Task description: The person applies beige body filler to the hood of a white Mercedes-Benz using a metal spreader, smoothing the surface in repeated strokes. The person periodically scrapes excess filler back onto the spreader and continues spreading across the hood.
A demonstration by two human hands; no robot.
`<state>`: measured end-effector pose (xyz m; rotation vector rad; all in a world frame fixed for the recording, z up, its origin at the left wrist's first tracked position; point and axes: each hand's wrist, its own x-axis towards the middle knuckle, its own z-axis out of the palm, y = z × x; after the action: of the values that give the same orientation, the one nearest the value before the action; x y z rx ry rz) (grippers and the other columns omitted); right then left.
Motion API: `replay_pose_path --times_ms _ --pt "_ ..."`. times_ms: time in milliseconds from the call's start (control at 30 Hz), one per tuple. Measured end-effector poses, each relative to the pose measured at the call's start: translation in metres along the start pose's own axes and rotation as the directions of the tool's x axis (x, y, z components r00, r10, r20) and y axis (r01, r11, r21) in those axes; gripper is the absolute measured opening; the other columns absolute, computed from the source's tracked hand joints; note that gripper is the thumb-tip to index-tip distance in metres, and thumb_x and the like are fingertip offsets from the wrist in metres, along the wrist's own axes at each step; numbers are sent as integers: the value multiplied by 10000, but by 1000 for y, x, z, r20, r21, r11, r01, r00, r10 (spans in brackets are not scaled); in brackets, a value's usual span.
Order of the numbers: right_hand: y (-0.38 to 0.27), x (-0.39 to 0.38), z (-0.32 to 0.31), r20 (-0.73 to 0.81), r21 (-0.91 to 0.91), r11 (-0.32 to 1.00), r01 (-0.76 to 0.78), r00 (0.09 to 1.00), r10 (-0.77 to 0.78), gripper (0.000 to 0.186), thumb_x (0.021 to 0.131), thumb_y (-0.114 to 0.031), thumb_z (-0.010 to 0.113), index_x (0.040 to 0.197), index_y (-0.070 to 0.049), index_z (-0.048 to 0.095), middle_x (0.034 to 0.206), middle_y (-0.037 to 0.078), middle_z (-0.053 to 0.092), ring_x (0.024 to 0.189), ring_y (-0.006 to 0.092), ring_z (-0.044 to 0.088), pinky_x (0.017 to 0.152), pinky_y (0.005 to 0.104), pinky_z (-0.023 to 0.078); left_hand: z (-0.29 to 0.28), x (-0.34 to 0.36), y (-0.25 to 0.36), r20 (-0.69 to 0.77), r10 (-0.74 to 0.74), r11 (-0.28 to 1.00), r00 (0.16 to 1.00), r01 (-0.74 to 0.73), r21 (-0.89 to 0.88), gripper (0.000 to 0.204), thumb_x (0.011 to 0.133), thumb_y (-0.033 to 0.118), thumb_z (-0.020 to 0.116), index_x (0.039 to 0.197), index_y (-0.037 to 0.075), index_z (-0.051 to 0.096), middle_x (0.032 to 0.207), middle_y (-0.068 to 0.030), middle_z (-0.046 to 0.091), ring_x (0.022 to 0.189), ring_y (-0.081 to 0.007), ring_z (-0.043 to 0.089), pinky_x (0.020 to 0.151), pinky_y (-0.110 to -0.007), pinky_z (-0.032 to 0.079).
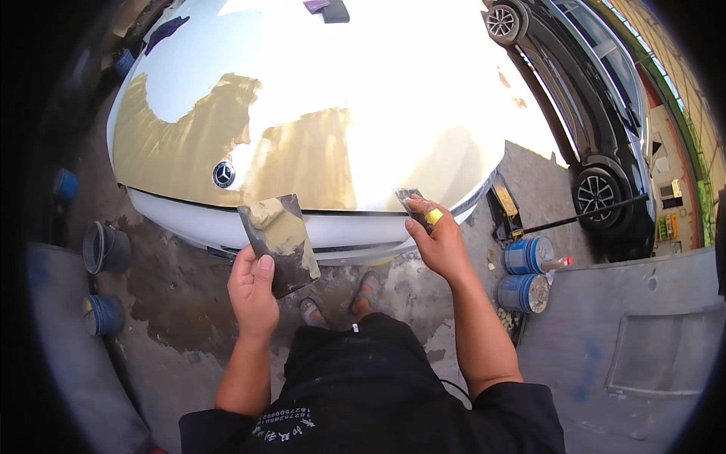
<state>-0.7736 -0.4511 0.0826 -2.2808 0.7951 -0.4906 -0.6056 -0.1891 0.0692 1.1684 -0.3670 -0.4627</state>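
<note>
My left hand (253, 295) grips a dark flat mixing board (286, 271) by its lower edge, thumb on top. A lump of beige putty (265, 214) sits on the board, with more smeared down its face. In my right hand (440, 242) is a small grey putty scraper (407, 198), pinched at the front edge of a white car hood (318, 76); whether its blade touches the hood I cannot tell. A yellow band wraps one right finger. Broad beige patches of putty (306, 163) cover the hood's front, around a round emblem (224, 174).
Blue buckets (522, 256) stand at right, and a grey bucket (107, 248) and a blue one (104, 315) at left. A black car (605, 98) is parked at right. Grey panels flank me. A dark block (335, 11) lies far up the hood.
</note>
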Motion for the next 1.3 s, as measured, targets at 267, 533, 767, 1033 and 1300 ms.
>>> replay_pose_path --times_ms 267,533,767,1033,1300 --pt "-11 94 31 199 -428 900 85 980 2 344 918 -179 576 1253 -131 638 1394 29 569 1329 308 446 898 551 397 -21 -40 -34 -66 -293 944 954 278 -178 272 994 112 538 1224 -34 542 1122 -92 660 999 -119 612 926 -279 468" --pt "-36 164 68 296 -571 804 165 955 15 385 958 -211 475 1321 -154 589 1362 75 583 1306 298 476 938 626 370 -46 -54 -41 -160 -286 955 945 267 -131 269 998 121 539 1217 -35 552 1110 -80 669 995 -103 613 926 -263 461" --pt "-70 182 73 441 -682 712 166 870 219 320 894 -58 413 1129 -51 630 1154 138 651 1155 348 535 901 754 389 -63 -52 -40 -171 -284 954 943 260 -149 268 1000 134 543 1207 -36 554 1107 -81 669 990 -104 615 927 -262 461" --pt "-61 126 76 404 -680 726 101 878 256 364 865 -50 442 1171 -61 639 1236 109 635 1161 322 544 903 741 378 -73 -45 -44 -129 -319 942 939 299 -154 276 1001 159 546 1198 -34 554 1090 -79 668 975 -107 616 923 -270 466" --pt "-16 46 101 281 -615 779 118 957 77 380 895 -113 510 1261 -86 610 1383 68 567 1253 346 505 850 715 406 -78 -40 -42 -102 -368 919 924 345 -191 281 995 163 559 1199 -30 545 1084 -84 668 974 -122 621 903 -284 487"
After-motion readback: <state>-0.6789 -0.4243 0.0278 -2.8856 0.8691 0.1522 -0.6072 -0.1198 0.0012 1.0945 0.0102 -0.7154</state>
